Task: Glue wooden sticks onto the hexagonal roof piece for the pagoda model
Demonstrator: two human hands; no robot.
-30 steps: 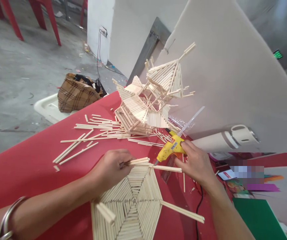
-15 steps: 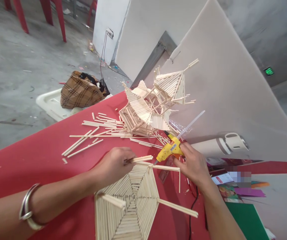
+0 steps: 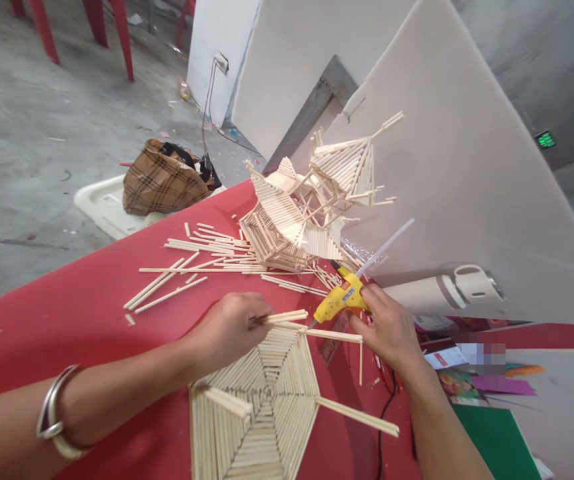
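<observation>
So the left hand (image 3: pixel 237 327), mid-frame, is pinching a short bundle (image 3: pixel 289 317) of pale sticks over the top edge of the panel (image 3: pixel 289 407). That panel's a flat, web-like thing made of sticks, lying at bottom center on the red table (image 3: pixel 91 333). Right hand (image 3: pixel 391 327), right of center, has its fingers wrapped round the grip of a yellow glue gun (image 3: pixel 341 297), nozzle aimed down-left at the panel's top corner, right by the bundle's end. Can't tell if the tip actually touches. Clear glue stick (image 3: pixel 387 247) pokes out the gun's back. Three more stick pairs jut from the panel, two toward the right, one near the left forearm. Loose sticks (image 3: pixel 207 247) lie left of center, next to a tiered stick tower (image 3: pixel 277 213) at upper center. White bottle (image 3: pixel 417 293) on its side at the right.
</observation>
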